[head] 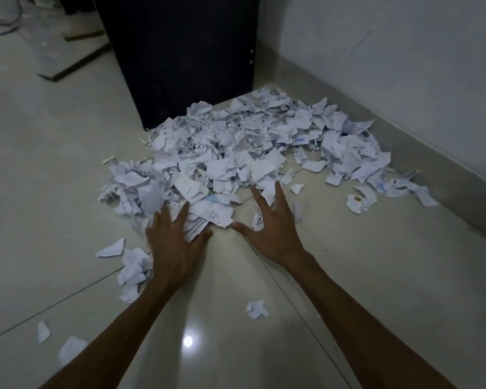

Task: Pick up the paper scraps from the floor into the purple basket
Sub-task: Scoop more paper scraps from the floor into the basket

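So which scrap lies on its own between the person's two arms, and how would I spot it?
Start at the big paper heap against the dark cabinet, then follow the pale floor back toward the camera. Between the forearms lies one small crumpled scrap. Unlike the others, it sits alone, touching no other paper.

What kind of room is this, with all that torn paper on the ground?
Probably a corner of a home or office room: glossy floor tiles, a plain pale wall and a dark cabinet beside the paper pile.

Paper scraps (236, 153) before cabinet (177, 51)
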